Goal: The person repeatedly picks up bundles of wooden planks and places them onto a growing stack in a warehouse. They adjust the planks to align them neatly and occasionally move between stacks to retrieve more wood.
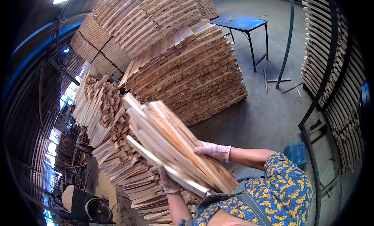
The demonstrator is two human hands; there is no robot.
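A bundle of long wooden slats [167, 136] lies slantwise across my arms, its near ends against my apron. My gloved left hand [170, 183] is wrapped round the bundle's lower left side, beneath a pale outer slat. On the right edge of the same bundle, my gloved right hand [212, 150] presses with its fingers closed over the wood. Part of each hand's fingers is hidden by the slats. Beyond the bundle's far ends stands a large squared stack of slats [187, 76].
Loose slats [113, 148] lie heaped in a long pile at the left. A blue-topped table [241, 22] stands at the back right, with sticks [278, 80] on the floor before it. A metal-framed rack of slats [323, 70], a blue jug [296, 154] and a wheel [98, 209] are around me.
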